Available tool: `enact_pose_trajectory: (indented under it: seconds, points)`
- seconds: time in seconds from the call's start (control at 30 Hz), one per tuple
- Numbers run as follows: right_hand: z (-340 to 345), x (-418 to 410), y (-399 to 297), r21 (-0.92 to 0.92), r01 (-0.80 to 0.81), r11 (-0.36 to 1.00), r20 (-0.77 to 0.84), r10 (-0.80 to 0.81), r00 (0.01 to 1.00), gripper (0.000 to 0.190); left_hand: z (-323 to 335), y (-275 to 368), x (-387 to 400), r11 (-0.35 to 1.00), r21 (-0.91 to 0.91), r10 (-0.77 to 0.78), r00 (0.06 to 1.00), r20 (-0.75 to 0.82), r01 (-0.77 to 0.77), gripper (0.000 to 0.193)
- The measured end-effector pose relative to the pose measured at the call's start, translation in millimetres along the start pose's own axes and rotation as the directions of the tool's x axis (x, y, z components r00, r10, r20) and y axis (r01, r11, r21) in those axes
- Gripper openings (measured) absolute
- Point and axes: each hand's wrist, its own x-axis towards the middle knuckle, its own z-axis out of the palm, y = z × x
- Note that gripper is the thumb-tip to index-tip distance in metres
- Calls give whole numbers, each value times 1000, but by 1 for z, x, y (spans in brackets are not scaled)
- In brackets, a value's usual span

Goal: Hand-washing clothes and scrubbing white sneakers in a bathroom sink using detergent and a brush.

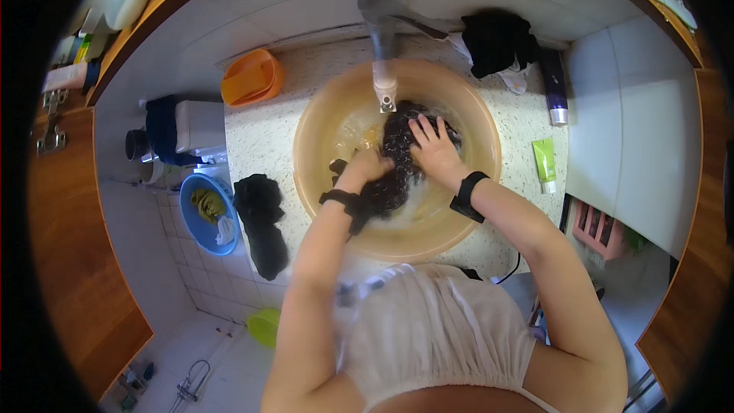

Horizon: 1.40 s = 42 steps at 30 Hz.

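Note:
A round tan basin of water sits under the faucet. Dark wet cloth lies bunched in it, partly under the water, with light splashes and foam around it. My left hand is curled on the left side of the cloth, its fingertips partly hidden. On the cloth's upper right, my right hand lies palm down with its fingers spread. Both wrists wear black bands. A small dark end of cloth shows left of my left hand.
Black cloth lies at the speckled counter's left edge, and more is heaped at the back right. An orange container, a dark tube and a green tube flank the basin. A blue basin with clothes stands lower left.

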Motion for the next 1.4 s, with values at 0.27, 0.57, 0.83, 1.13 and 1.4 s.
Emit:
enact_pose_trajectory:
  seconds: [0.27,0.57,0.83,1.13,1.4]
  points:
    - [50,-31,-38,226,-140,964,458,22,889,34,5,-18,50,998,66,14,937,-349,10,42]
    - [24,1,4,647,-503,573,355,358,864,43,21,-17,31,929,367,229,848,-479,-43,42]
    - [54,32,-21,954,-176,-244,289,581,761,75,48,16,41,915,-288,60,802,-595,-282,35]
    - [41,10,12,831,-412,-373,555,523,647,46,2,15,22,962,-221,-50,695,-717,-158,40]
    - [27,25,0,31,-93,995,-85,96,992,61,4,-5,37,935,305,-16,879,-476,182,39]
